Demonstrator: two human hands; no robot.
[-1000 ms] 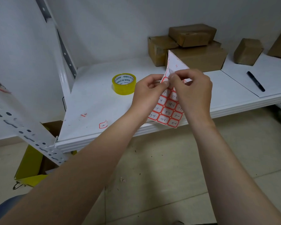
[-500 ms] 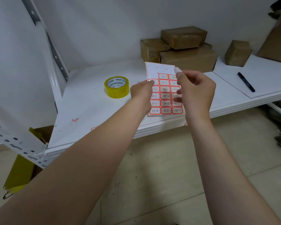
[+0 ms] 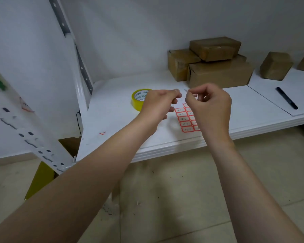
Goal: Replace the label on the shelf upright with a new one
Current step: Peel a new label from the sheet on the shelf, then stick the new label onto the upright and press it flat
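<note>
The sheet of red-bordered labels (image 3: 183,121) lies flat on the white shelf board (image 3: 112,120), partly hidden under my hands. Above it, my right hand (image 3: 210,109) pinches a small peeled label (image 3: 186,90) between thumb and forefinger. My left hand (image 3: 158,106) hovers just to the left of it with fingers curled, its fingertips close to the label but apart from it. The perforated white shelf upright (image 3: 33,139) slants across the left, carrying a worn red-edged old label (image 3: 25,106); both hands are well to the right of it.
A yellow tape roll (image 3: 139,100) stands on the shelf behind my left hand. Several brown cardboard boxes (image 3: 218,67) are stacked at the back, and a black pen (image 3: 286,98) lies at the right. A yellow box (image 3: 40,179) sits on the floor beneath the shelf.
My left hand has let go of the label sheet, which now lies on the shelf. My right hand has come away with one peeled label. The view has shifted, bringing the upright closer.
</note>
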